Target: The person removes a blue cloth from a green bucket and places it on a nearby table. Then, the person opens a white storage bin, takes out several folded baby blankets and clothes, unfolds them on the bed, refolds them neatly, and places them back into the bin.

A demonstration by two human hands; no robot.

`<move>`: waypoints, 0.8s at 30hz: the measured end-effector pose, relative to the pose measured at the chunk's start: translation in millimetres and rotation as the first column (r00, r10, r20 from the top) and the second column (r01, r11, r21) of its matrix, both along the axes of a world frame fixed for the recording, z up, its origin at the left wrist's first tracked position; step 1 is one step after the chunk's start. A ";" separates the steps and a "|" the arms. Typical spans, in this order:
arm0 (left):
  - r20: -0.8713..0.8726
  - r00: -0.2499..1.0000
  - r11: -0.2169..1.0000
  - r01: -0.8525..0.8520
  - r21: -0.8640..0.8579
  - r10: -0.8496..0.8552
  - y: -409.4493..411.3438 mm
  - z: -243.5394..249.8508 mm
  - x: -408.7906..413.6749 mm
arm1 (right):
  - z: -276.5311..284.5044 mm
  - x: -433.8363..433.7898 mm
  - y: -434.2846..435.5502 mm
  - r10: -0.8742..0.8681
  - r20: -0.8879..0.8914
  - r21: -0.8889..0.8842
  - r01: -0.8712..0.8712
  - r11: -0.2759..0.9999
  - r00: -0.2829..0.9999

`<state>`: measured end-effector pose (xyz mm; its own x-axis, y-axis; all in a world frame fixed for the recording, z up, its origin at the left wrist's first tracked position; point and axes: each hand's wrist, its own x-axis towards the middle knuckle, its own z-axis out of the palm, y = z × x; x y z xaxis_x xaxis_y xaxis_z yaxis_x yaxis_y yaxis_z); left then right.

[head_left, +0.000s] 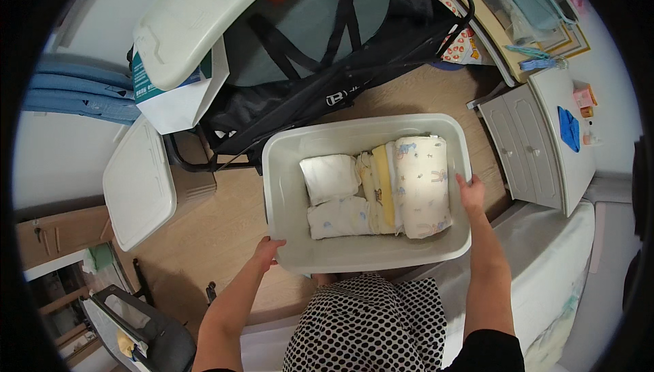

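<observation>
A pale plastic storage bin [288, 254] without a lid hangs before me, held at both ends. My left hand [269, 252] grips its left rim near the lower corner. On the opposite end, my right hand [471, 191] has the right rim, thumb over the edge. Inside lies a thick rolled printed cloth [423, 188] at the right. Beside it stand folded yellow cloths [384, 188] on edge. A folded white cloth [331, 179] and a printed white cloth bundle [339, 218] fill the left part of the contents.
A large black bag [317, 60] on a metal frame stretches across the far side. A white lid [204, 19] rests over a carton [179, 101] at upper left. Another lidded bin [140, 183] stands left. To the right are a white drawer cabinet [536, 142] and a bed [536, 264].
</observation>
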<state>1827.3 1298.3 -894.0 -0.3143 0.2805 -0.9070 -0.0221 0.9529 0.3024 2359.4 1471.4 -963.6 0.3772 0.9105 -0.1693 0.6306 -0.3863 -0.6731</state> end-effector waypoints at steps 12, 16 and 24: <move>0.047 0.999 0.999 -0.005 0.034 0.003 -14.4 -43.0 17.2 | -41.7 7.6 35.2 0.039 0.101 -0.098 -0.029 0.995 0.994; 0.025 0.992 0.993 0.120 -0.016 -0.120 -27.4 -47.2 26.0 | -68.1 9.8 37.6 -0.028 -0.111 -0.094 0.018 0.995 0.993; -0.432 0.844 0.910 0.399 0.109 -0.318 -38.7 -43.7 17.3 | -26.1 -111.9 17.5 0.359 0.540 0.359 -0.594 0.720 0.762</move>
